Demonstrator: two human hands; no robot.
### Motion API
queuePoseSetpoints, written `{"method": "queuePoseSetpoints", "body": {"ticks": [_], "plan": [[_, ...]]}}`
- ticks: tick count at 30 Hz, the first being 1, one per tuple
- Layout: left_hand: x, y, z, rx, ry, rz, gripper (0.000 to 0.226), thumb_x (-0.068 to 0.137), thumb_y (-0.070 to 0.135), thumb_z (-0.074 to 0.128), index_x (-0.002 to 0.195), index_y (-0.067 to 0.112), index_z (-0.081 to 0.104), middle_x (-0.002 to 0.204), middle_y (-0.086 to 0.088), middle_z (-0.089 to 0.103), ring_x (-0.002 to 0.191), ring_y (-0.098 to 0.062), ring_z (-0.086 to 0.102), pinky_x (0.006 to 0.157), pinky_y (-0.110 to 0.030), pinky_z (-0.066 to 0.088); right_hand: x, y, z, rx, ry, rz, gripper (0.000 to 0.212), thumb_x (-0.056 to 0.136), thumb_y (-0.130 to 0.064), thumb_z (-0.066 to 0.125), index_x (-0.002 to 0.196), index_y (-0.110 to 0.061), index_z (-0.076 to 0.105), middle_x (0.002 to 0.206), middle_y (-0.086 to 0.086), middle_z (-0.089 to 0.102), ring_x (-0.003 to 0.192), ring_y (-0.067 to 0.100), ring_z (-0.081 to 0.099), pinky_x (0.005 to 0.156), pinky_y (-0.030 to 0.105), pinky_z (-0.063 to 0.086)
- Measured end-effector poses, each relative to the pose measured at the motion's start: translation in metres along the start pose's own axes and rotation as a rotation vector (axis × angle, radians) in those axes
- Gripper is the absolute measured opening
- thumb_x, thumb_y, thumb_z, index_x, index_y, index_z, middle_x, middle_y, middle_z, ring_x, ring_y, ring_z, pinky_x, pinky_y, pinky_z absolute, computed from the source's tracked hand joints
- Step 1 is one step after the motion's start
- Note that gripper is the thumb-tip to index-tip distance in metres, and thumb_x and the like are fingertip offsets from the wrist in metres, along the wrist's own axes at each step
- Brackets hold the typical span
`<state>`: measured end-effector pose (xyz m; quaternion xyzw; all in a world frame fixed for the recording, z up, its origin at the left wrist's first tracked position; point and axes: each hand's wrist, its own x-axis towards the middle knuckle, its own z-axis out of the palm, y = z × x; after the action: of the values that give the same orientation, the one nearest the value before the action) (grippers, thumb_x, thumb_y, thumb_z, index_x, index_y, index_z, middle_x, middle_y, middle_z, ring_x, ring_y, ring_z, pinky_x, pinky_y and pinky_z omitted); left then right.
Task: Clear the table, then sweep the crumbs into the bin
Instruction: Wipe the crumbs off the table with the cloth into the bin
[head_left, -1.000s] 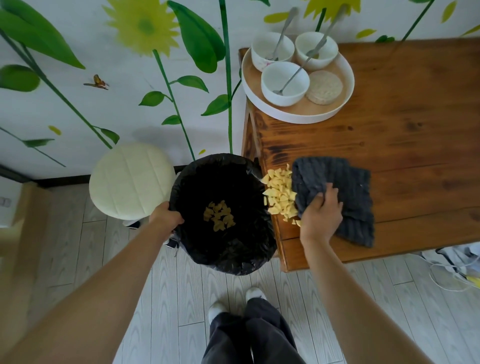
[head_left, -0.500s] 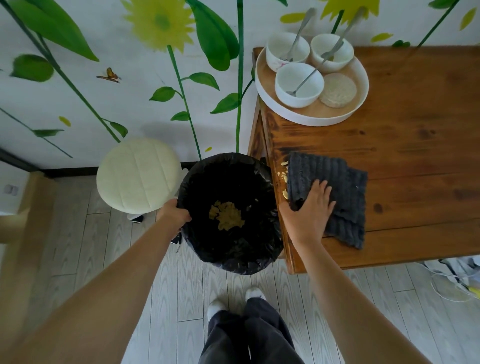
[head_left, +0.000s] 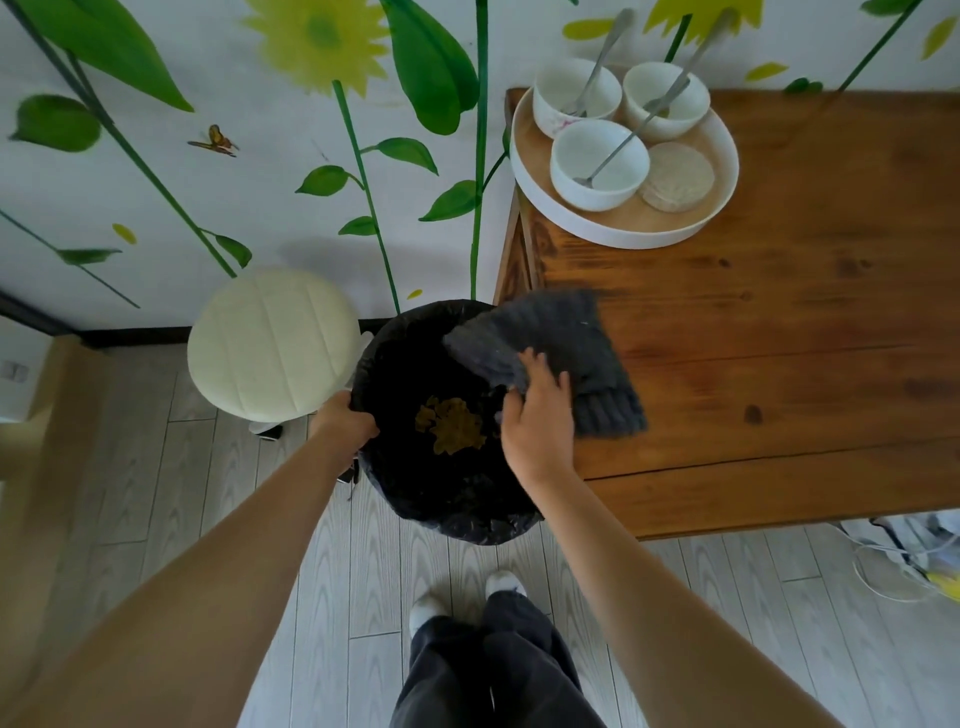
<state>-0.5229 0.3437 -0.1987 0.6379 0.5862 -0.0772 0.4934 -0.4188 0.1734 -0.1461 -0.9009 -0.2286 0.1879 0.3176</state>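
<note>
Head camera looks straight down past both forearms at a black-lined bin (head_left: 447, 499) standing on the pale plank floor (head_left: 322, 597), hard against the left edge of the wooden tabletop (head_left: 779, 322). Of the two hands, the left hand (head_left: 344, 422) grips the bin's near-left rim, its fingers curled over the plastic liner. The right hand (head_left: 540, 423) rests on a dark grey knitted cloth (head_left: 561, 348), fingers fairly straight and pressing it down at the tabletop's edge; whether the thumb hooks under the cloth cannot be told. Part of the cloth lies on the wood, while its left corner hangs out over the bin's mouth and looks blurred. A heap of yellow crumbs (head_left: 451, 423) sits at the bottom of the bin. At the far left corner of the tabletop stands a round white tray (head_left: 623, 236) with a wooden floor, holding three white bowls (head_left: 600, 165), each with a metal spoon (head_left: 626, 143) leaning in it, and a round pale coaster (head_left: 678, 176) just beside the nearest bowl. Left of the bin is a round cream stool (head_left: 272, 343) against a wall (head_left: 156, 197) painted with green stems and yellow flowers. The person's dark trousers (head_left: 493, 670) and white socks show below.
</note>
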Motion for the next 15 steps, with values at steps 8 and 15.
{"method": "queuePoseSetpoints", "body": {"ticks": [8,15], "plan": [[-0.002,0.0,0.0,0.005,0.019,0.0,0.036,0.073,-0.009,0.055,0.107,0.003,0.056,0.107,-0.025,0.06,0.104,-0.04,0.058,0.091,-0.049,0.051,-0.02,-0.013,0.027,0.452,-0.159,0.282,0.034,0.099,-0.012,0.035,0.132,-0.012,0.044,0.106,0.002,0.055,0.085,0.008,0.057,0.056,0.004,0.039],[-0.003,0.002,0.0,0.001,0.021,-0.001,0.041,0.073,-0.008,0.054,0.112,0.003,0.056,0.109,-0.025,0.061,0.104,-0.04,0.058,0.091,-0.048,0.051,-0.015,-0.019,0.027,0.587,-0.129,0.327,0.035,0.098,-0.011,0.036,0.132,-0.011,0.044,0.114,0.002,0.054,0.095,0.01,0.053,0.078,0.016,0.041]]}}
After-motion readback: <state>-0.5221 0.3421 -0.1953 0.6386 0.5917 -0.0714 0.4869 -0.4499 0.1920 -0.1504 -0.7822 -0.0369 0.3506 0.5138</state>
